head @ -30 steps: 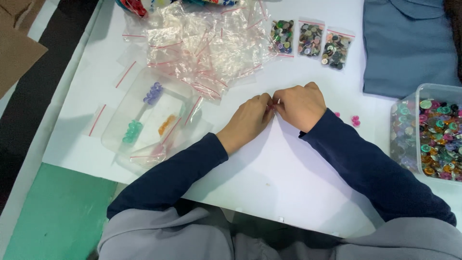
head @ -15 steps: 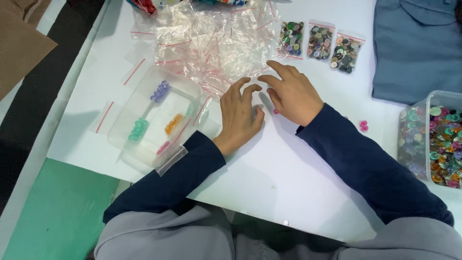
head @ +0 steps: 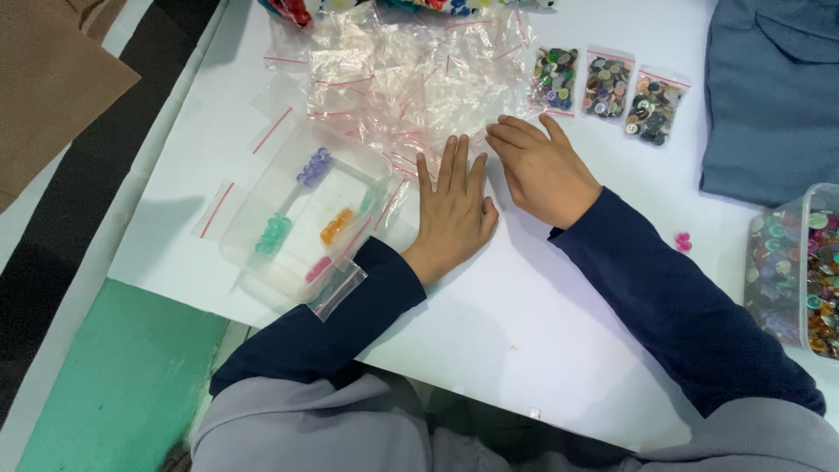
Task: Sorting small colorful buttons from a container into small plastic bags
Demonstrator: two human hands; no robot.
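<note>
— Far left of the bag pile?
— Brown fabric (head: 52,79) at the corner, off the white table (head: 489,350); green floor (head: 114,385) below the table's edge.

— Nearer the pile?
— Clear plastic tray (head: 301,214) just left of and below it, with small clusters of purple, green, orange and pink buttons inside. Loose zip bags with red strips lying beside the tray.

— The pile itself?
— Heap of empty clear zip bags (head: 402,79), crumpled, red seal lines showing, at the table's far side.

— Hands?
— Left hand (head: 453,210) flat, palm down, fingers spread straight, tips touching the pile's near edge. Holding nothing. Right hand (head: 542,170) just right of it, fingers loosely curled and pointing left at the pile's lower right corner, resting on the edge of a bag; grip on it impossible to tell.

— Right of the pile?
— Three filled bags of mixed buttons (head: 603,87) in a row. Then blue-grey cloth (head: 778,87). Lower down, a pink button (head: 682,240) alone on the table, and a clear tub of assorted buttons (head: 800,271) at the frame's right edge.
</note>
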